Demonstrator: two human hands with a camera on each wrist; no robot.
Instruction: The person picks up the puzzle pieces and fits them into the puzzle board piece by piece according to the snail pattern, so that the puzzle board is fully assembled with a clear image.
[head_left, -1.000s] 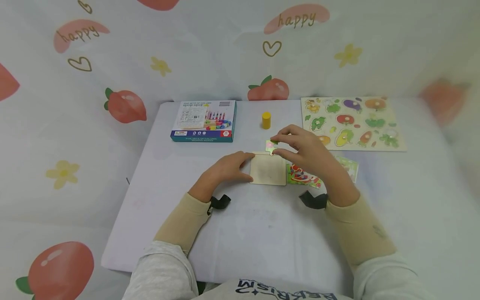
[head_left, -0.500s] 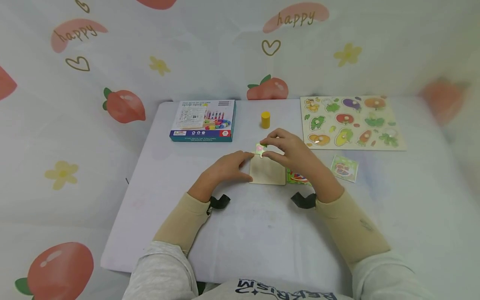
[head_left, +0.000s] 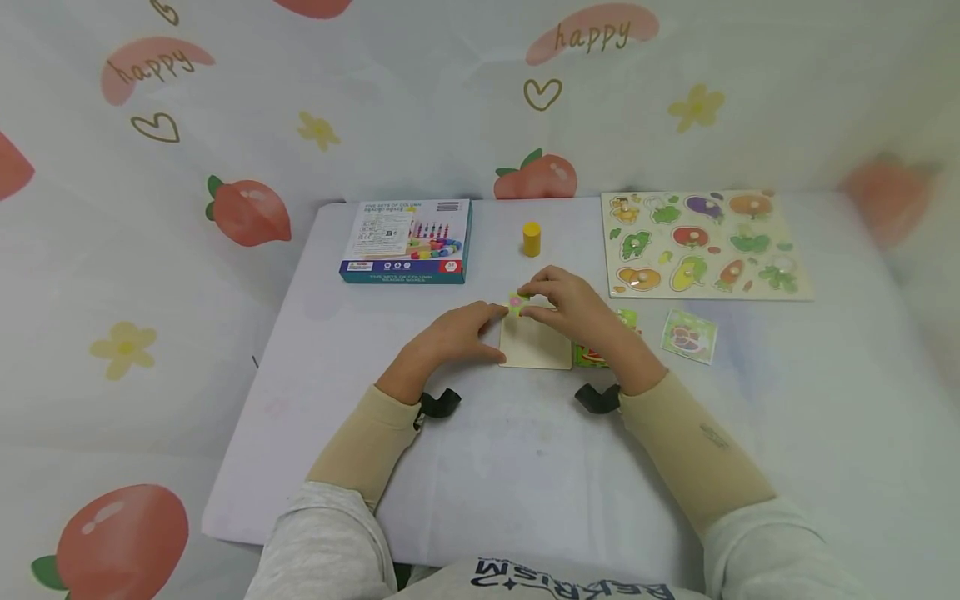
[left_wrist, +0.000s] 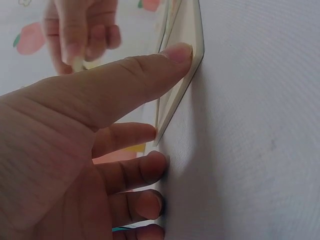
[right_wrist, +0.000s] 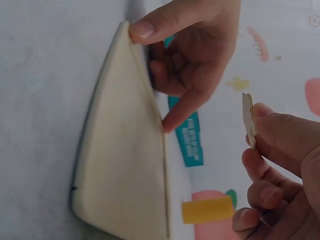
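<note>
In the head view a square wooden puzzle tray lies on the white table with its bare wood face up. My left hand holds its left side, index fingertip at the far corner and thumb at the near one. Over the tray's far left corner, my right hand pinches a small green jigsaw piece with a pink patch. The right wrist view shows this jigsaw piece edge-on between thumb and fingers, apart from the tray. Green printed jigsaw pieces lie right of the tray, partly hidden by my right forearm.
A small square picture puzzle lies farther right. Behind it is a vegetable peg board. A yellow cylinder stands beyond the tray, and a bead-set box lies at the back left.
My right hand has moved left and nearer with the jigsaw piece, from beyond the tray's far edge to over its far left corner. The left hand has stayed on the tray.
</note>
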